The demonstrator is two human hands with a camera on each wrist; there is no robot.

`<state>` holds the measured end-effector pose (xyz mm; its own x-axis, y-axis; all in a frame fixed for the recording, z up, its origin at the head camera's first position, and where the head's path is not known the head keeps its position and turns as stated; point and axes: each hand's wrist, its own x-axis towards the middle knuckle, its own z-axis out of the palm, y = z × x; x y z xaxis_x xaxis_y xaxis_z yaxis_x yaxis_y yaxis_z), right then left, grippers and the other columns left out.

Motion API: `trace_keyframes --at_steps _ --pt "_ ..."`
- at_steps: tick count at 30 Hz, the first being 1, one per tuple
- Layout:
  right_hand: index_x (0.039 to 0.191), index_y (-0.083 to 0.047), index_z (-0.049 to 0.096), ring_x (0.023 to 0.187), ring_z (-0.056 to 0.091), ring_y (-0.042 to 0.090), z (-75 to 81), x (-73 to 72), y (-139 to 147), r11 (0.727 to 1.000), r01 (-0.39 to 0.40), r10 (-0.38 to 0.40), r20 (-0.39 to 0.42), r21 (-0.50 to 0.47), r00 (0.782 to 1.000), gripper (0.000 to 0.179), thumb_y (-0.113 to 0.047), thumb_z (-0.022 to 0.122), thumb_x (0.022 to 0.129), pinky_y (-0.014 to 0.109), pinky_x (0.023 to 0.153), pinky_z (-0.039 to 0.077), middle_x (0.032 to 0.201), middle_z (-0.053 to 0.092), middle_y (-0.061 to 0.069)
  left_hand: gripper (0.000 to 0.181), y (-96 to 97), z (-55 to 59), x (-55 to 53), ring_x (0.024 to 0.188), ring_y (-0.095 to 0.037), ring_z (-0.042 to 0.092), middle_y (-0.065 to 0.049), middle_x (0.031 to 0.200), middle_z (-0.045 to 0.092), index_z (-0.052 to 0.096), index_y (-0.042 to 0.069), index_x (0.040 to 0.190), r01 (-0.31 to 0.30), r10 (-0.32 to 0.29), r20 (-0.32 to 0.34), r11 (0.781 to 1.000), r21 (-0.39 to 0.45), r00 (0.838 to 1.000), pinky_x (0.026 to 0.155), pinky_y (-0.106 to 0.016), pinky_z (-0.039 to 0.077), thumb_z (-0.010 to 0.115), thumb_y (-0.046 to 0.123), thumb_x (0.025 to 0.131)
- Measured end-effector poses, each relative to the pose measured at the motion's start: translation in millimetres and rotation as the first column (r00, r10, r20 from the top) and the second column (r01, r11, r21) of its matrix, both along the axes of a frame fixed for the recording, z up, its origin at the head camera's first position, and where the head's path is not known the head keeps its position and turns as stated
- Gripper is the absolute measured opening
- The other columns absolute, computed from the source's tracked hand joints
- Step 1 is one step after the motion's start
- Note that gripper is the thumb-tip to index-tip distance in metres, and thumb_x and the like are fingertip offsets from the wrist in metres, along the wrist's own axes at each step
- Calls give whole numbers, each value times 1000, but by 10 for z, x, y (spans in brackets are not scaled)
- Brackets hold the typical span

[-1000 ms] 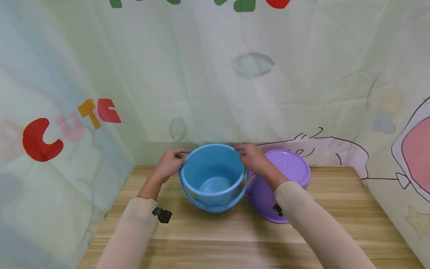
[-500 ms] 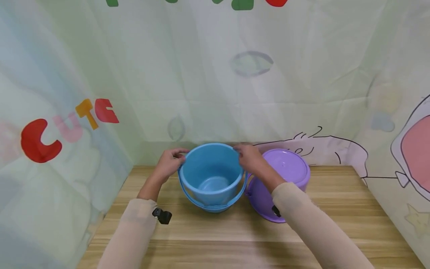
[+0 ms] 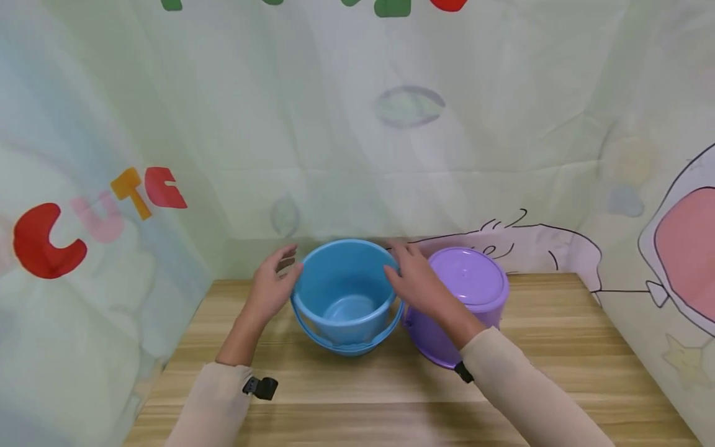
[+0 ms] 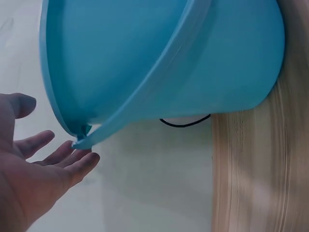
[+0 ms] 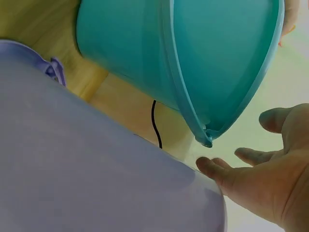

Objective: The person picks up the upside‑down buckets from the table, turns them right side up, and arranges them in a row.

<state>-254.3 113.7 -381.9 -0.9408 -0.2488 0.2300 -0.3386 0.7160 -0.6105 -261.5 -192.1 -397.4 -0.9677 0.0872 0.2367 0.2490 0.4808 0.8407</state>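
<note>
A blue plastic bucket (image 3: 347, 298) stands upright on the wooden table, mouth up, its handle (image 3: 335, 346) hanging down at the front. Beside its left rim is my left hand (image 3: 272, 285), fingers spread and relaxed; in the left wrist view its fingertips are right at the handle's hinge. My right hand (image 3: 416, 280) is at the right rim with fingers loosely parted, a small gap showing to the bucket in the right wrist view. Neither hand grips anything. To the right, an upside-down purple bucket (image 3: 472, 279) stands partly behind my right forearm.
The wood-grain table (image 3: 335, 403) reaches back to a printed cloth backdrop (image 3: 335, 155), which also closes off both sides. A purple handle hinge (image 5: 55, 70) sticks out from the purple bucket toward the blue one.
Both hands have let go of the blue bucket's rim and their fingers have opened outward. The bucket stays standing in its place; the head view has turned slightly right.
</note>
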Motion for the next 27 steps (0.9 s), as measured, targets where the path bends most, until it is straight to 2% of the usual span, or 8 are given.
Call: trace_keyframes --at_steps 5,9,14,18,22,27 --pt "160 -5 33 148 37 43 -64 125 39 999 -36 34 -61 -39 998 65 -27 57 105 63 117 37 162 31 23 60 5 -42 145 149 -40 40 -19 159 42 42 7 156 -3 3 -64 1000 -8 998 114 -59 42 62 29 104" --pt "162 -4 28 153 29 43 -132 224 66 997 -54 48 -96 -59 994 70 -31 58 104 63 120 32 167 24 23 64 21 -89 270 150 -41 36 -19 159 40 40 9 158 -11 10 -88 1000 -11 996 116 -61 39 65 29 102" --pt "163 -7 26 157 22 40 -239 358 72 994 -34 30 -45 -108 999 75 -32 62 103 64 122 26 169 21 22 69 62 -162 430 151 -44 34 -21 162 35 36 7 159 -14 14 -62 1000 9 998 116 -62 36 67 27 101" --pt "164 -7 22 158 18 40 -317 425 39 989 -8 8 1 -145 1000 82 -32 66 100 63 123 24 169 18 23 70 92 -223 528 150 -43 35 -19 163 34 36 6 159 -35 37 -42 998 48 998 115 -57 39 69 22 100" --pt "164 -5 22 158 20 39 -370 457 -2 984 27 -24 16 -175 1000 86 -31 70 98 62 124 24 168 20 24 70 117 -261 575 149 -44 37 -21 161 35 36 3 158 -58 62 -43 995 81 997 111 -53 43 71 19 98" --pt "162 -1 25 155 27 39 -406 479 -40 981 56 -50 37 -184 998 84 -32 70 99 60 123 28 166 26 24 71 144 -302 594 148 -44 39 -21 159 36 36 0 157 -60 64 -34 991 116 997 109 -52 45 72 17 98"
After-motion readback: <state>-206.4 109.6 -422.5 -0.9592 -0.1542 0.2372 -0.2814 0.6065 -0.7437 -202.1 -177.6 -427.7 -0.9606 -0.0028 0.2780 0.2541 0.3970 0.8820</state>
